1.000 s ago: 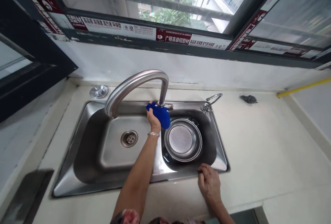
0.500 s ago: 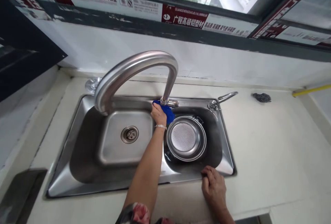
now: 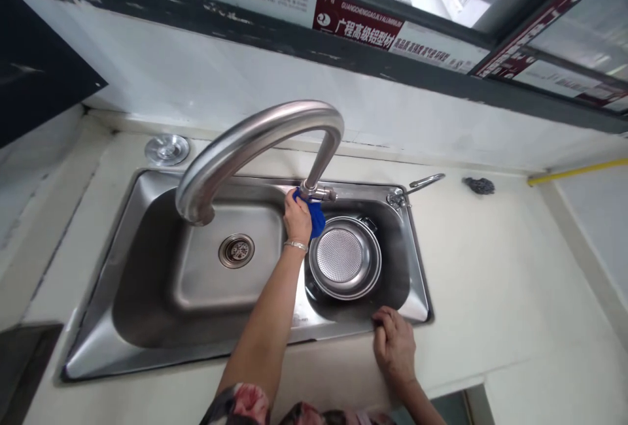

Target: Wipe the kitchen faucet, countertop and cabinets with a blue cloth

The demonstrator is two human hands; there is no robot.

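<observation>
My left hand (image 3: 297, 217) is closed on a blue cloth (image 3: 316, 218), pressed against the foot of the steel faucet (image 3: 267, 123). Part of the cloth is hidden behind the fingers and hangs toward the right basin. The faucet's curved spout arches over the left basin of the double sink (image 3: 289, 337). At the sink's front right edge rests my right hand (image 3: 395, 345), its fingers curled in with nothing visible in them. Just beyond that hand, in the right basin, sits a round metal pot with a dimpled steel piece (image 3: 339, 255) in it.
A small curved spout (image 3: 426, 182) stands at the sink's back right corner. On the counter (image 3: 495, 268) to the right lies a dark scouring pad (image 3: 479, 186). A round metal drain piece (image 3: 167, 150) sits at the back left. A yellow pipe (image 3: 579, 172) runs along the right wall.
The view has shifted slightly, so the sink appears further left. My left hand stays at the faucet's foot with the cloth, moving only a little. My right hand keeps its place on the edge.
</observation>
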